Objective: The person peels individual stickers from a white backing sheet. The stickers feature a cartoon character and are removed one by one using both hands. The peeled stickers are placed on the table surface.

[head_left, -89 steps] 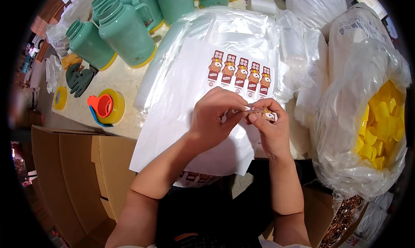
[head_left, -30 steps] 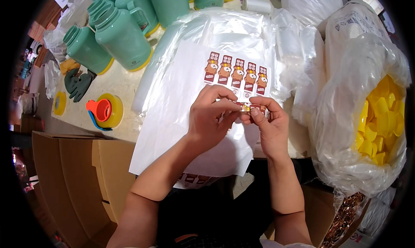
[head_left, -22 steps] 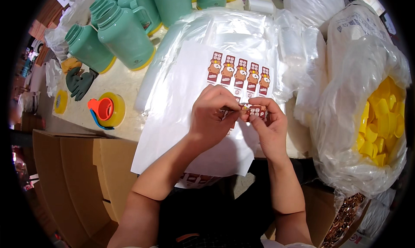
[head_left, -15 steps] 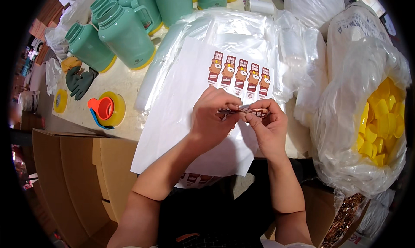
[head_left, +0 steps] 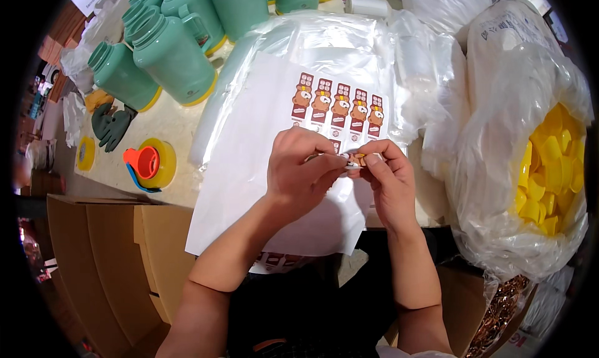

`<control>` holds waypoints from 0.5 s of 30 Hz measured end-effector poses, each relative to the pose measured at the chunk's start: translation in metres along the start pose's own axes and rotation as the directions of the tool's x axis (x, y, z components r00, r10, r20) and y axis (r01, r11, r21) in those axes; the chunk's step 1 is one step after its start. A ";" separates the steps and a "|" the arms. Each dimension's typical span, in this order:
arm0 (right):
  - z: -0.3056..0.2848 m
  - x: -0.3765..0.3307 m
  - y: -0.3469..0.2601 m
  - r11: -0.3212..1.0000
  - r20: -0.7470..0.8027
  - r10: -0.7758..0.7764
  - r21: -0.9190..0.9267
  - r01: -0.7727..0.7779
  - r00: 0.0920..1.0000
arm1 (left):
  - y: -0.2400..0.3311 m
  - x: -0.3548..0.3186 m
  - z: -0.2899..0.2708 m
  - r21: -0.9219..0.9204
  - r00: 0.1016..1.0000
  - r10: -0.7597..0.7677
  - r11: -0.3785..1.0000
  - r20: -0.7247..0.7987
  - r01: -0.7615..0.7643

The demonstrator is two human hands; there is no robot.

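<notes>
The grip of the left hand [head_left: 296,171] and that of the right hand [head_left: 390,174] both pinch a small printed label [head_left: 355,161], thumbs against fingers, just above the white sheet [head_left: 243,146] with its row of brown bear prints [head_left: 340,105]. From here I see the sheet overlapping clear plastic [head_left: 346,40] on the worktop [head_left: 181,130]; green jugs [head_left: 175,62] stand beyond, to the left.
</notes>
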State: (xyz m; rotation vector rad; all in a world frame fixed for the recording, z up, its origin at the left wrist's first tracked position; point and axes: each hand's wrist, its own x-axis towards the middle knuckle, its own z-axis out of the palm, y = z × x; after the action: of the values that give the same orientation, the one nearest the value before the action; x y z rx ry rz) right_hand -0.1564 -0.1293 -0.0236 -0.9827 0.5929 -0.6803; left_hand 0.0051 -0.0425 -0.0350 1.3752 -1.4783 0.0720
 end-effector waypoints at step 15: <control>0.010 -0.006 0.007 0.851 0.108 -0.203 -0.473 0.230 0.973 | 0.009 -0.002 0.003 -0.447 0.768 -0.610 0.642 0.196 0.623</control>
State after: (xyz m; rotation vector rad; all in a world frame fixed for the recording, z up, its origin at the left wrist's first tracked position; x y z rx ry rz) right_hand -0.1519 -0.1167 -0.0245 -1.5521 0.6237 -0.7168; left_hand -0.0043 -0.0400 -0.0325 1.3743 -0.8708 -0.7272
